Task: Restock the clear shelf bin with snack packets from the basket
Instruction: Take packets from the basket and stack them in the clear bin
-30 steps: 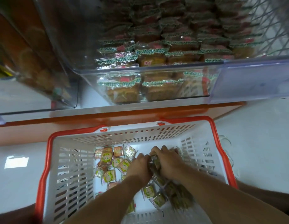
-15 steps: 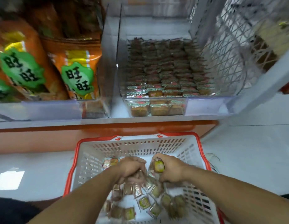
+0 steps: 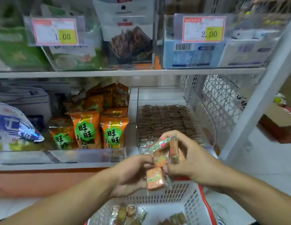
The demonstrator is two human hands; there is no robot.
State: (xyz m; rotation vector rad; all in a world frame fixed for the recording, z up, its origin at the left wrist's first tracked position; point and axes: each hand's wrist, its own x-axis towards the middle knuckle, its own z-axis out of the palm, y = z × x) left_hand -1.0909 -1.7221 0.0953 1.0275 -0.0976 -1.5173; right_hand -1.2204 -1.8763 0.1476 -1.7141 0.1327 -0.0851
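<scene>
Both the left hand (image 3: pixel 133 174) and right hand (image 3: pixel 190 161), fingers clamped on a bunch of small orange-and-green snack packets (image 3: pixel 162 161), hold it above the white red-rimmed plastic basket (image 3: pixel 195 207), mid-transfer; next, I judge, comes tucking them upright into the clear plastic shelf bin (image 3: pixel 205 120) just beyond.

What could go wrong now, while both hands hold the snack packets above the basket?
1. The left hand and right hand share a loose bunch of packets; one may slip and drop, perhaps outside the basket.
2. The clear bin already looks well filled, so added packets may sit crooked or spill over its front.
</scene>
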